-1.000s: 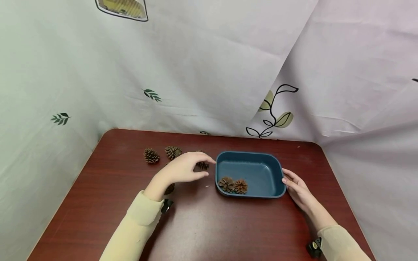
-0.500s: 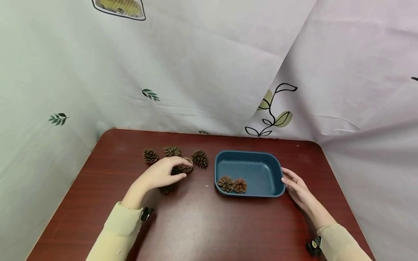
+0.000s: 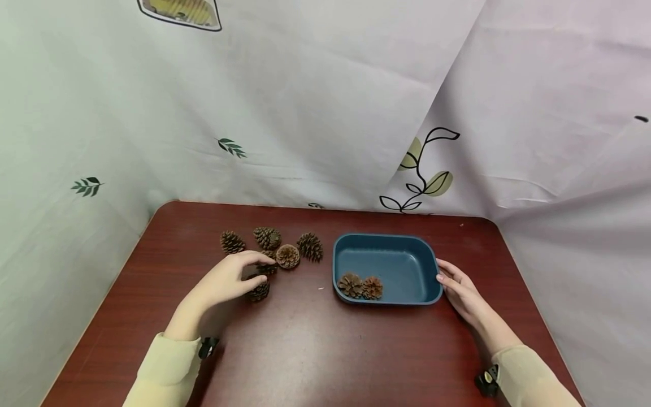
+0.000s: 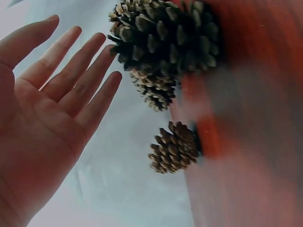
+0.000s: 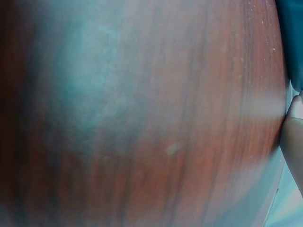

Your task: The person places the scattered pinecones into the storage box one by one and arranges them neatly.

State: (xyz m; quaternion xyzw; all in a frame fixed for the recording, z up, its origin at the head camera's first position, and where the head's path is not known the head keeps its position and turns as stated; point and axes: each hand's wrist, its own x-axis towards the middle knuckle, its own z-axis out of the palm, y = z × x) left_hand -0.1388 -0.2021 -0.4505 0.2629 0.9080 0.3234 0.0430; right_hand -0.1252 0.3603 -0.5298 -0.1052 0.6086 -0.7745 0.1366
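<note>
My left hand (image 3: 229,280), palm and spread fingers showing in the left wrist view, is held with nothing in it beside a dark pine cone (image 3: 258,289). Its fingertips reach toward another pine cone (image 3: 267,265), partly covered by them. A round, flat-looking pine cone (image 3: 287,256) lies just to the right. At the bin's right end, my right hand (image 3: 465,297) holds the blue rectangular bin (image 3: 402,302), thumb tip at the rim and fingers along the outer wall. Two brown pine cones, one (image 3: 351,285) beside the other (image 3: 373,288), lie in its near left corner.
Behind the left hand lie more pine cones: one at the left (image 3: 232,243), one in the middle (image 3: 267,238) and an upright-looking one (image 3: 310,247) nearer the bin. The reddish-brown table (image 3: 330,350) backs onto a white printed cloth (image 3: 305,113).
My left hand has moved left and slightly nearer me, from beside the bin to the pine cones, uncovering several of them. The right hand stays at the bin.
</note>
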